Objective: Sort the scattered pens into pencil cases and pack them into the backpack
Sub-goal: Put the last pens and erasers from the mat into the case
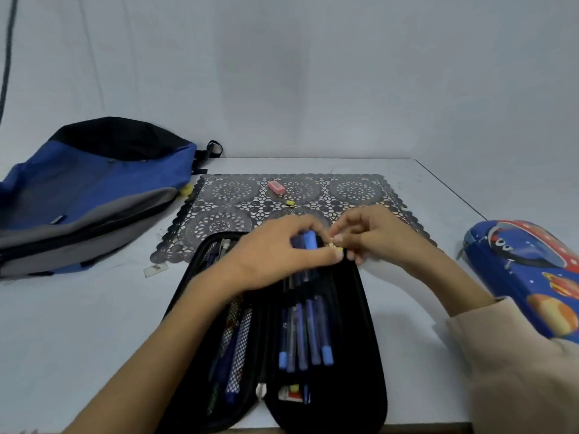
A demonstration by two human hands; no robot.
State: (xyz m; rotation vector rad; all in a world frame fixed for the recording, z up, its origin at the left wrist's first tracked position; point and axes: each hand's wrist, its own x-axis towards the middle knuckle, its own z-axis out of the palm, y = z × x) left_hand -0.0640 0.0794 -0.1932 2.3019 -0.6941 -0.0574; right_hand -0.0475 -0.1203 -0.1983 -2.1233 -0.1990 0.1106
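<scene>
A black pencil case (360, 324) lies open in front of me, with several blue pens (308, 333) in its right half and more pens under mesh (239, 346) in its left half. My left hand (275, 258) rests over the case's top and grips the blue pen ends (308, 239). My right hand (372, 236) pinches a small yellowish piece (333, 244) right beside my left thumb. A blue, grey and black backpack (91, 195) lies at the far left. A blue hard pencil case with planets (539, 277) sits at the right.
A dark lace placemat (360, 191) lies behind the black case, with a pink eraser (276, 187) and a small yellow cap (290, 202) on it. A clear scrap (155, 270) lies at the mat's left corner. The white table's front edge (423, 426) is close to me.
</scene>
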